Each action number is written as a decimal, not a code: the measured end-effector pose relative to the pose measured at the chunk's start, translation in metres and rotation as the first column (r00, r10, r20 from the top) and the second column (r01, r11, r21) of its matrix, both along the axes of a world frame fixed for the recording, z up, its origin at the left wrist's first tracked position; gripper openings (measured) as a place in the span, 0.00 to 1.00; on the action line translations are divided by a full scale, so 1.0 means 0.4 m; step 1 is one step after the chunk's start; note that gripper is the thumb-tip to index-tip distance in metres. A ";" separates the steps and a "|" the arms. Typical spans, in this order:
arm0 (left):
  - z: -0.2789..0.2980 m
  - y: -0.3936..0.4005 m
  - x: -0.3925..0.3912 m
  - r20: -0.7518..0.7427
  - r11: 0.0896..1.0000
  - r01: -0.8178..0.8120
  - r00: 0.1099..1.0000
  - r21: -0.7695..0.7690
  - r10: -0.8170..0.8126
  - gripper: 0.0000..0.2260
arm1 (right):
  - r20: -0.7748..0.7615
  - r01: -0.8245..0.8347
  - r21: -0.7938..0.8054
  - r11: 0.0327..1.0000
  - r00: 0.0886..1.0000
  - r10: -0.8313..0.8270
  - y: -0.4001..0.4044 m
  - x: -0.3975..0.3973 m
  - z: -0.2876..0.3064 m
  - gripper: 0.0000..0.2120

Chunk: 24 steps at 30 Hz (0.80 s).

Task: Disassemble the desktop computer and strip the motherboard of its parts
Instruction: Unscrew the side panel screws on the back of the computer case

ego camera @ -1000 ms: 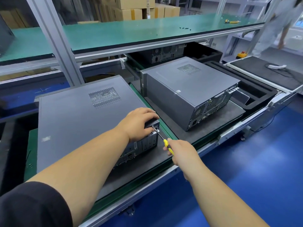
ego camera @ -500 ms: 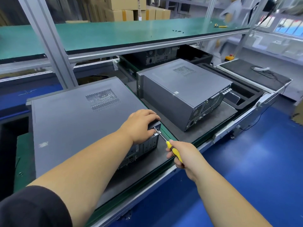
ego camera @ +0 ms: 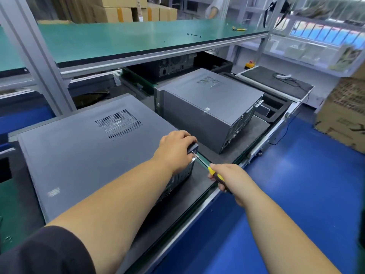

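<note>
Yellow-and-black handle of the screwdriver (ego camera: 214,173) sits in the curled fingers of the right hand (ego camera: 234,179), with the shaft angled up-left and its tip at the rear top corner of the case (ego camera: 85,155). Left hand (ego camera: 173,152) clamps over that same corner, fingers bent down onto the edge just above the tip. Case lies flat, vented panel up, on a dark mat (ego camera: 189,186). Beyond the grip, up and to the right, a second case (ego camera: 207,107) rests on the same line. Above both runs a green shelf (ego camera: 118,40).
</note>
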<state>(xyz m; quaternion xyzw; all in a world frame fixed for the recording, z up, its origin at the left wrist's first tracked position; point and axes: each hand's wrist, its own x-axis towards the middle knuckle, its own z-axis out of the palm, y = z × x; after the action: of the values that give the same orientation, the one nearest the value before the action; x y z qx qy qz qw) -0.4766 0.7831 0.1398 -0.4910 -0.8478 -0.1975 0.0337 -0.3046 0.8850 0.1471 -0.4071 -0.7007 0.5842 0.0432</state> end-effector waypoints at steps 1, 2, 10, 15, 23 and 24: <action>-0.001 0.000 0.000 0.002 1.000 0.001 1.000 0.005 -0.001 0.18 | -0.004 0.007 -0.044 0.999 1.000 -0.007 0.003 -0.002 0.004 0.11; -0.002 0.001 -0.001 0.002 1.000 0.000 1.000 0.009 0.000 0.18 | -0.001 -0.011 -0.036 0.999 1.000 0.011 0.008 0.000 0.005 0.11; 0.006 0.001 0.007 -0.006 1.000 -0.027 1.000 -0.007 0.026 0.19 | -0.017 -0.135 0.101 0.986 0.990 0.137 0.033 0.007 -0.012 0.11; 0.012 -0.003 0.012 0.001 0.999 -0.035 0.999 -0.020 0.035 0.20 | 0.085 -0.123 -0.090 0.988 0.988 0.131 0.042 -0.006 0.014 0.11; 0.032 -0.029 0.040 0.164 0.999 -0.042 0.985 -0.016 0.044 0.26 | -0.044 -0.251 -0.042 0.967 0.967 0.250 0.077 0.023 0.001 0.09; 0.034 -0.038 0.049 0.201 0.995 -0.070 0.978 0.067 0.056 0.26 | -0.038 -0.258 -0.053 0.965 0.966 0.256 0.077 0.020 -0.001 0.08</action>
<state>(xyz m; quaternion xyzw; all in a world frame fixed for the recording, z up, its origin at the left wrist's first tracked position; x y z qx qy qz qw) -0.4570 0.7679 0.1535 -0.4401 -0.8542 -0.2756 -0.0267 -0.2965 0.9158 0.1466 -0.3048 -0.7297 0.6111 -0.0338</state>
